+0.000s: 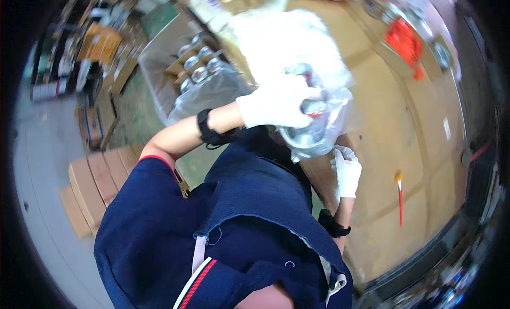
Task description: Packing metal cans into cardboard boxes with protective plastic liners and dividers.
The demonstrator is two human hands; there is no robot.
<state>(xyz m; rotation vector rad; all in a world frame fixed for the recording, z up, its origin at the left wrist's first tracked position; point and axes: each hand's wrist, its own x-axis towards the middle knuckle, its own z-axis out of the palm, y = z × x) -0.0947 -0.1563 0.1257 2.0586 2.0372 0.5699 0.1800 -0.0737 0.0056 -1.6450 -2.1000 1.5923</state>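
Observation:
My left hand (281, 102), in a white glove, reaches across in front of me. Its fingers close over a clear plastic bag (325, 131) that holds a rounded silver-grey metal part with small red marks; glove and plastic hide much of it. To the right, near the table's edge, is my right hand (348, 173), gloved too. Its fingers are curled together close to the bag's lower right side, and whatever they pinch is hidden. Behind my left hand lies a heap of whitish clear plastic bags (289, 40).
A plastic-lined box (154, 75) on the left holds several round metal parts between cardboard dividers. On the brown-covered table (382, 117) lies a red-handled brush (400, 200). A carton with a red bag (405, 43) stands at the far right. Brown cartons (95, 179) are stacked left.

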